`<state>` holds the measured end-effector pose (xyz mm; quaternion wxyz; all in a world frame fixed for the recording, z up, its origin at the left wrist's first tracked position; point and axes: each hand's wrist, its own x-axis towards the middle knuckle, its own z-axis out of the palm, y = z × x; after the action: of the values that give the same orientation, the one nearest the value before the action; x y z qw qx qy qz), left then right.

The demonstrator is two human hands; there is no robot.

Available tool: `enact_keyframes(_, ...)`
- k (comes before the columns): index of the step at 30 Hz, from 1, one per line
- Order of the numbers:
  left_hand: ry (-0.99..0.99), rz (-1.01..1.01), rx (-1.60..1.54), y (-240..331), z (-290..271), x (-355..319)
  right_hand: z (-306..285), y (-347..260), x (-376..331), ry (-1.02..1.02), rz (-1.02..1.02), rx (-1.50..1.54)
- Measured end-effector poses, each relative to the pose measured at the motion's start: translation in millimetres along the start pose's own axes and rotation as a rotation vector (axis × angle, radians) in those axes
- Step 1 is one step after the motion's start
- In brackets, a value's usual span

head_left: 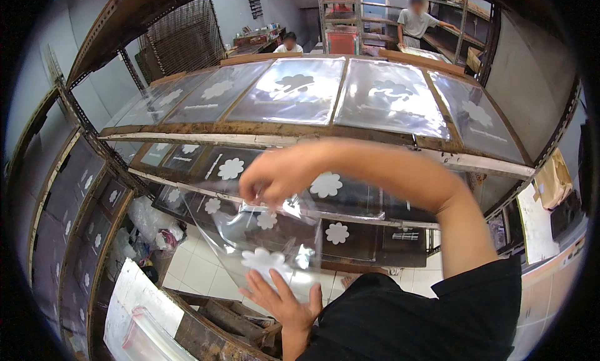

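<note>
A clear plastic sheet (237,236) with a white flower-shaped print hangs tilted in front of me. My right hand (284,173) is raised, its fingers closed on the sheet's upper edge; the hand is a little blurred. Near the sheet's lower end, my left hand (284,301) has its fingers spread against the plastic, just below the white flower print (265,261). Glare and see-through plastic make parts of the sheet's outline hard to follow.
Ahead stands a tiered metal rack (262,136) whose shelves bear more clear printed sheets (300,89). A second rack (62,205) rises at left. Below lie a white board (140,311), a wooden frame (231,323) and plastic bags (153,220). Two people (415,20) are farther back.
</note>
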<state>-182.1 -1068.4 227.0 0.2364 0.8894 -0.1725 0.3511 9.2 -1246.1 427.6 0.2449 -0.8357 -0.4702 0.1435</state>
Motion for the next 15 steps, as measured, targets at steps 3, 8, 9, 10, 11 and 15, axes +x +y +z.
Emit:
enact_keyframes(3,0.09,-0.009,-0.011,1,-3,-2,-69,-8,-66,0.122,0.226,0.297)
enact_keyframes(8,0.021,-0.098,0.007,-5,17,-5,-153,20,-170,0.376,0.549,0.094)
enact_keyframes(9,-0.008,-0.116,-0.004,-6,22,-7,-163,33,-192,0.393,0.593,0.125)
enact_keyframes(10,-0.037,-0.124,-0.039,-7,30,-9,-172,46,-219,0.42,0.659,0.143)
enact_keyframes(11,-0.069,-0.141,-0.05,-6,37,-12,-175,65,-239,0.439,0.704,0.176)
enact_keyframes(15,-0.159,-0.193,-0.085,3,64,-22,-172,132,-276,0.359,0.83,0.336)
